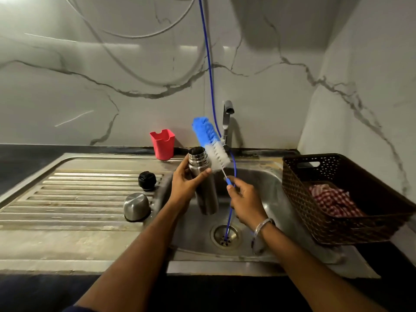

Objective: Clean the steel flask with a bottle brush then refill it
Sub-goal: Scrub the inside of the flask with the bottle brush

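No text, label, brand, number or sign can be read anywhere in the frame. The steel flask [203, 183] at the centre shows only plain brushed metal, and the red cup [163, 144] just above and left of it and the brown basket [344, 199] at the right bear no lettering that shows.

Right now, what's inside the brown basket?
A red-and-white checked cloth lies crumpled in the brown basket beside the sink. The basket's near wall and the cloth itself hide the floor, so anything under the cloth can't be seen.
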